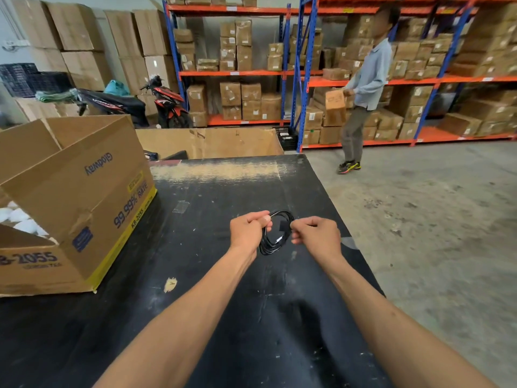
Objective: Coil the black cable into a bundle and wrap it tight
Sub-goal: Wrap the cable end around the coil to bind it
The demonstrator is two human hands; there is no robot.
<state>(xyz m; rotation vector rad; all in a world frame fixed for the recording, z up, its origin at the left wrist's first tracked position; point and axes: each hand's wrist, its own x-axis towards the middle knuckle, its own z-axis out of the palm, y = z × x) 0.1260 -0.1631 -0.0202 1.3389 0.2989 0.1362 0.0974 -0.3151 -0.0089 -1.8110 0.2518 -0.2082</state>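
Note:
The black cable [272, 243] hangs as a small coil of several loops between my two hands, just above the black table [212, 275]. My left hand [247, 229] is closed on the coil's left side, thumb on top. My right hand [317, 233] pinches the coil's right side, where a short black strap or cable end [284, 226] sticks out by the fingertips. A small pale connector shows low in the coil. The cable is hard to tell from the dark tabletop.
A large open cardboard box [81, 197] with white items inside stands on the table's left. Another open carton [212, 142] sits behind the table. A person [363, 88] carries a box by the orange-and-blue shelves. Concrete floor lies to the right.

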